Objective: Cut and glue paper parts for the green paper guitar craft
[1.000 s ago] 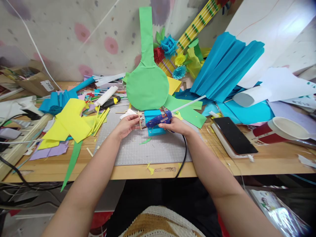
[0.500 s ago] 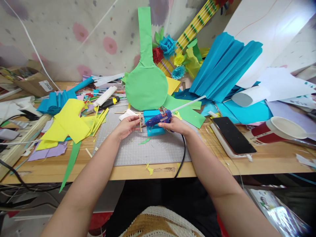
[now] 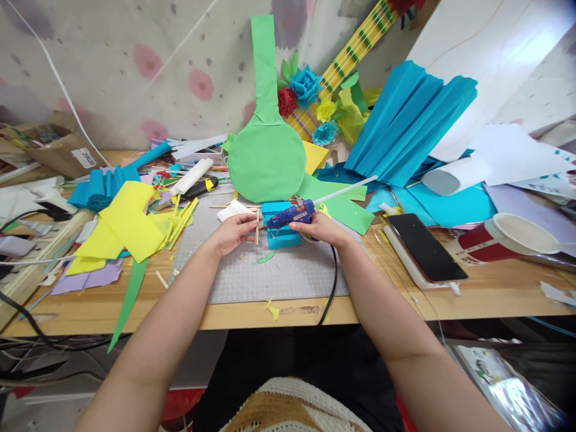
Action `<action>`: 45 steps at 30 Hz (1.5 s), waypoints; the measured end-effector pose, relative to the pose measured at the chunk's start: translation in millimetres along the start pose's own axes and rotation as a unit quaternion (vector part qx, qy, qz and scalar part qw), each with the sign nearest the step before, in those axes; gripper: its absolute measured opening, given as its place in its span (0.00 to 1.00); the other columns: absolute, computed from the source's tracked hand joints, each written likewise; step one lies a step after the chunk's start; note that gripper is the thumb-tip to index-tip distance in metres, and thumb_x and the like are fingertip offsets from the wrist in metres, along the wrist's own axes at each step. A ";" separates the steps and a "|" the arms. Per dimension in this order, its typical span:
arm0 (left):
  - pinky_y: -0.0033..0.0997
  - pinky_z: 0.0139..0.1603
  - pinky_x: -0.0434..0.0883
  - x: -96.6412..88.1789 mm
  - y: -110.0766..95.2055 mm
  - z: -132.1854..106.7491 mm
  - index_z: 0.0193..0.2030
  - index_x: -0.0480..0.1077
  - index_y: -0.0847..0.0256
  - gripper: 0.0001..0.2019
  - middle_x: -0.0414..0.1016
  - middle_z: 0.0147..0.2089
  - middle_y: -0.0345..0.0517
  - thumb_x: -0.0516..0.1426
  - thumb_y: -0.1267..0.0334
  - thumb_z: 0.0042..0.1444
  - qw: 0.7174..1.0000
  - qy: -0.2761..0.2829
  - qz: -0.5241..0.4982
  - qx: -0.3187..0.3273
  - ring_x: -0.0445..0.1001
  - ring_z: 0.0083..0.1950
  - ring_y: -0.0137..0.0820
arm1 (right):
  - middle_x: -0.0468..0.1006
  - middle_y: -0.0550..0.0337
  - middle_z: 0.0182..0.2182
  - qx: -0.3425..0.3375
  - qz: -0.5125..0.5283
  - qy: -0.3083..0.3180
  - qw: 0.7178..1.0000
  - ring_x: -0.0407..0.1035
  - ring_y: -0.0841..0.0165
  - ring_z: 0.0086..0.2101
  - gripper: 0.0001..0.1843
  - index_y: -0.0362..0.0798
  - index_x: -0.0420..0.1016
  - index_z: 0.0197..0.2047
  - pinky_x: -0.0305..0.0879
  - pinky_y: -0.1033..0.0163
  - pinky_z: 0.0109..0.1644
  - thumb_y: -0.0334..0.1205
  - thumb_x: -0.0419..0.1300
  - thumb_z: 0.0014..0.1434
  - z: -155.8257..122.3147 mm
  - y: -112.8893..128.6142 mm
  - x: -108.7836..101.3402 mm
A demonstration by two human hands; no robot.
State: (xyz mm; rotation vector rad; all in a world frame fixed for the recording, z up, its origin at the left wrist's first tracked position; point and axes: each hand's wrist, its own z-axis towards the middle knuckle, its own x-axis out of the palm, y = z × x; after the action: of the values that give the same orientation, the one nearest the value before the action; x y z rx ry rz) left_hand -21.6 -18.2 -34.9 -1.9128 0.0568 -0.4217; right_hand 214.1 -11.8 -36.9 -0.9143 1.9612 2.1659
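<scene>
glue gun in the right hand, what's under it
Below the glue gun is a blue piece on the gray mat; its near and far parts show. The gun hides some of its middle, so anything lying there cannot be seen.

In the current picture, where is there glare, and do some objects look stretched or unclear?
Head view: glare on the white panel, upper right, and shiny plastic, lower right; head view, right: the cup looks stretched, likely by a wide lens; head view, centre: lettering on the glue gun is too small to read.
</scene>
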 end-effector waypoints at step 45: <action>0.22 0.27 0.70 -4.4 2.8 1.3 0.38 0.73 0.64 0.10 0.73 0.29 0.44 0.60 0.68 0.47 0.997 0.070 0.021 -0.025 0.71 0.28 0.24 | 0.70 0.62 0.21 0.031 -0.024 -0.101 0.994 0.63 0.72 0.24 0.26 0.45 0.72 0.30 0.60 0.65 0.30 0.62 0.57 0.44 2.1 -3.5 -1.9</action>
State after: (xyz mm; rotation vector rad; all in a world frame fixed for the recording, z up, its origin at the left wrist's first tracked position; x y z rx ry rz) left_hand -24.8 -17.0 -39.0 -1.9253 0.2017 -0.5303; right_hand 216.5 -8.6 -39.0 -0.6948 1.8778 2.0686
